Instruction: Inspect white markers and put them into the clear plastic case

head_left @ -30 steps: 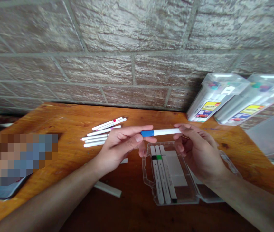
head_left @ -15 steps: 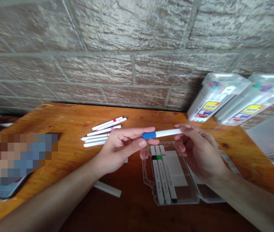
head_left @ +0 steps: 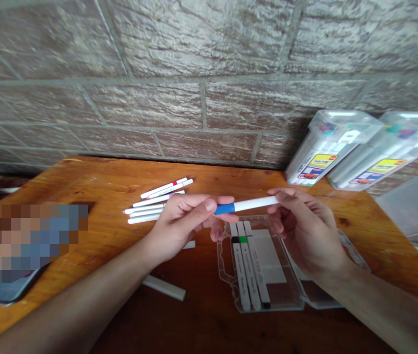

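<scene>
Blue-ended pen [head_left: 247, 205] — in the grip of left hand [head_left: 184, 219] and right hand [head_left: 306, 226]; label [head_left: 322, 161] on clear case [head_left: 319, 145] reads "Marker".

Two clear cases [head_left: 363, 152] on wooden table [head_left: 94, 187], brick wall [head_left: 209, 44] behind

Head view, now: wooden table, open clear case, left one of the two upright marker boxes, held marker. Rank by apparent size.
1. Wooden table
2. Open clear case, partly hidden
3. Left marker box
4. Held marker, ends partly covered
</scene>
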`<act>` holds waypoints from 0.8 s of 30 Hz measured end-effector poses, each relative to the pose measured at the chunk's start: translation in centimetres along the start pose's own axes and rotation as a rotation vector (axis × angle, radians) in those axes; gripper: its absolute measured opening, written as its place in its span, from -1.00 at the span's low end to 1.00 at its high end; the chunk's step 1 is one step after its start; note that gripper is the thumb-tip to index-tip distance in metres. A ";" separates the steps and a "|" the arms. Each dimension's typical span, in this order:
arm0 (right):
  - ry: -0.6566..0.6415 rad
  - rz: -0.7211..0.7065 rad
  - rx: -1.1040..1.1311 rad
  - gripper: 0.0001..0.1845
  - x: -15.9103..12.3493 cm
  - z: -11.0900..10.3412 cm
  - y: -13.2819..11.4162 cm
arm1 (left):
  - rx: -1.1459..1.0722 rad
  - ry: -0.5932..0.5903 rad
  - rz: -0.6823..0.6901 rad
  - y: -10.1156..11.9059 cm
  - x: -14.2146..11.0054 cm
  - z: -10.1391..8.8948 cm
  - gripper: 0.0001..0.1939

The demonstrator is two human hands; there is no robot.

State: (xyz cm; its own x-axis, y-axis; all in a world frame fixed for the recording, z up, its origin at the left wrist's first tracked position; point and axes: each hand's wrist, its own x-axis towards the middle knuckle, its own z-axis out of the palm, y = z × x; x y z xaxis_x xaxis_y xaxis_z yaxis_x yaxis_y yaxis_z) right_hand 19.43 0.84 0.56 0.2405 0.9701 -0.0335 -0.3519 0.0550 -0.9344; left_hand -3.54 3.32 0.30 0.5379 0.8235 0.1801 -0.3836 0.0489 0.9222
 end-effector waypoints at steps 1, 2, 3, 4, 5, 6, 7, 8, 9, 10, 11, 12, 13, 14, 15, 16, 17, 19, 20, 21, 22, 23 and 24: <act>0.002 0.001 -0.001 -0.77 0.0 0.0 0.0 | -0.006 -0.003 0.001 0.0 0.0 0.0 -0.71; 0.003 0.000 -0.001 -0.77 0.0 0.1 0.0 | -0.008 -0.006 0.002 0.0 0.0 0.0 -0.71; 0.004 -0.002 0.000 -0.76 0.0 0.1 -0.1 | -0.005 -0.008 0.002 0.0 0.0 0.0 -0.71; 0.003 -0.003 0.001 -0.76 0.0 0.1 -0.1 | 0.001 -0.008 0.003 0.0 0.0 0.0 -0.72; 0.004 -0.004 0.001 -0.76 0.0 0.2 -0.1 | 0.013 -0.006 0.004 0.0 0.0 -0.1 -0.72; 0.005 -0.001 0.002 -0.76 0.0 0.2 -0.1 | 0.029 -0.003 0.007 0.0 0.0 -0.1 -0.73; 0.007 0.000 0.003 -0.76 0.0 0.2 -0.1 | 0.047 0.002 0.008 0.1 -0.1 -0.1 -0.73; 0.008 0.001 0.005 -0.77 0.0 0.2 -0.1 | 0.066 0.008 0.012 0.1 -0.1 -0.1 -0.73; 0.009 0.001 0.007 -0.77 0.0 0.2 -0.1 | 0.084 0.014 0.014 0.1 -0.1 -0.1 -0.74; 0.009 0.001 0.008 -0.77 0.0 0.2 -0.1 | 0.100 0.021 0.013 0.2 -0.2 -0.1 -0.74; 0.008 0.001 0.006 -0.78 0.0 0.2 -0.1 | 0.112 0.028 0.011 0.2 -0.2 -0.1 -0.73; 0.007 0.000 0.003 -0.78 0.0 0.1 -0.1 | 0.121 0.033 0.010 0.2 -0.2 -0.1 -0.73; 0.005 -0.002 -0.001 -0.78 0.0 0.1 -0.1 | 0.127 0.038 0.010 0.2 -0.2 -0.1 -0.73; 0.005 -0.004 -0.002 -0.78 0.1 0.1 -0.1 | 0.131 0.040 0.009 0.1 -0.2 -0.1 -0.74; 0.007 -0.005 -0.003 -0.79 0.1 0.1 -0.1 | 0.132 0.042 0.009 0.1 -0.1 -0.2 -0.74; 0.009 -0.008 -0.003 -0.79 0.1 0.1 -0.1 | 0.134 0.047 0.011 0.0 -0.1 -0.2 -0.74; 0.013 -0.009 -0.003 -0.79 0.1 0.1 -0.1 | 0.138 0.055 0.012 -0.1 -0.1 -0.2 -0.75; 0.020 -0.010 -0.004 -0.80 0.1 0.1 -0.1 | 0.155 0.081 0.018 -0.2 0.1 -0.3 -0.76; 0.021 -0.012 -0.006 -0.81 0.0 0.1 -0.1 | 0.168 0.101 0.023 -0.3 0.1 -0.3 -0.77; 0.018 -0.016 -0.009 -0.82 0.0 0.1 0.0 | 0.185 0.123 0.027 -0.4 0.2 -0.3 -0.78; 0.011 -0.023 -0.014 -0.82 0.0 0.1 0.0 | 0.202 0.146 0.029 -0.4 0.3 -0.3 -0.79; 0.001 -0.033 -0.020 -0.83 -0.1 0.1 0.0 | 0.219 0.169 0.032 -0.4 0.4 -0.3 -0.80; -0.010 -0.047 -0.028 -0.83 -0.1 0.0 0.1 | 0.234 0.189 0.034 -0.5 0.4 -0.3 -0.81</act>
State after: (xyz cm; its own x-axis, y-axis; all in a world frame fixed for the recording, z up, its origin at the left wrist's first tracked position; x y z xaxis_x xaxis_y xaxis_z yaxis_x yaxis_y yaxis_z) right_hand 19.35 0.72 0.51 0.2468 0.9690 0.0140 -0.3154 0.0940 -0.9443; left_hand -3.39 3.82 -0.15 0.3702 0.9141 0.1651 -0.2032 -0.0938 0.9746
